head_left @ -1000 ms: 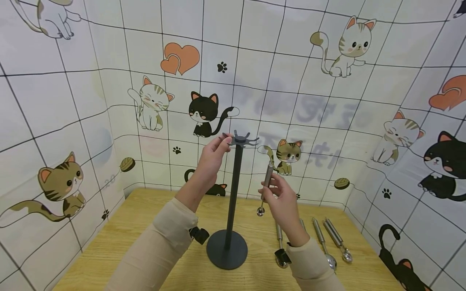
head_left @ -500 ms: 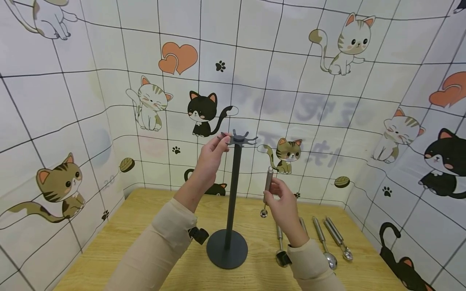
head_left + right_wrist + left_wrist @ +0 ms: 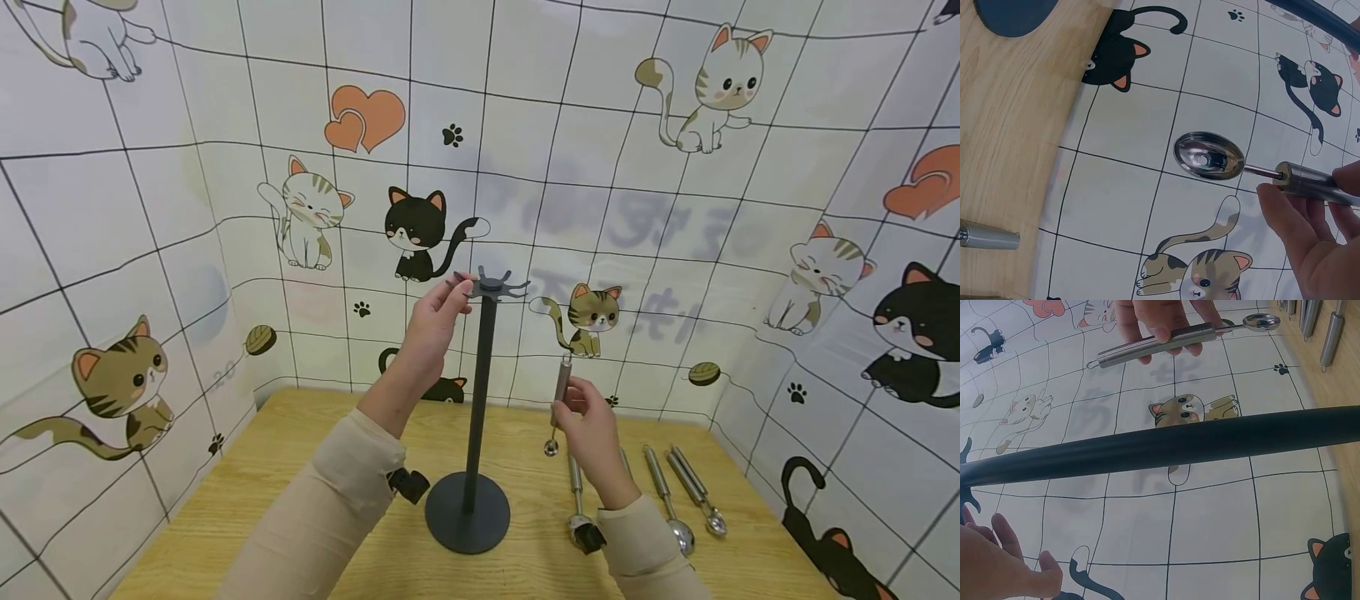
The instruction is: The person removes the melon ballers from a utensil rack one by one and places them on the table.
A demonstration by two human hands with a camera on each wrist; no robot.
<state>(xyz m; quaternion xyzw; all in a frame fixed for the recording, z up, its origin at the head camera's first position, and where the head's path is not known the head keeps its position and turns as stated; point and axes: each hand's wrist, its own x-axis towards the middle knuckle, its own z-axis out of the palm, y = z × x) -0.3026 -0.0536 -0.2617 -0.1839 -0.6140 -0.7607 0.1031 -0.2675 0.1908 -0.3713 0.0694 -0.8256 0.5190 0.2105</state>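
Note:
A small metal melon baller (image 3: 562, 383) is held upright, bowl down, in my right hand (image 3: 591, 423), a little to the right of the dark stand (image 3: 479, 400). Thumb and fingers pinch its silver handle (image 3: 1122, 355), which ends in a hanging loop. Its shiny oval bowl (image 3: 1192, 155) has a small hole in the middle. My left hand (image 3: 433, 327) is up at the top of the stand, thumb and fingers pinching one of the curved hooks. The remaining visible hooks (image 3: 516, 290) carry nothing.
The stand's round base (image 3: 467, 525) rests on the wooden table (image 3: 255, 458). On the right lie several metal utensils, among them a ladle-like spoon (image 3: 679, 535) and a pair of handles (image 3: 692, 482); my right forearm partly covers others. A cat-printed sheet (image 3: 637, 208) encloses the table.
My right hand has shifted slightly down and to the right with the melon baller, away from the stand. The left hand stays at the hook.

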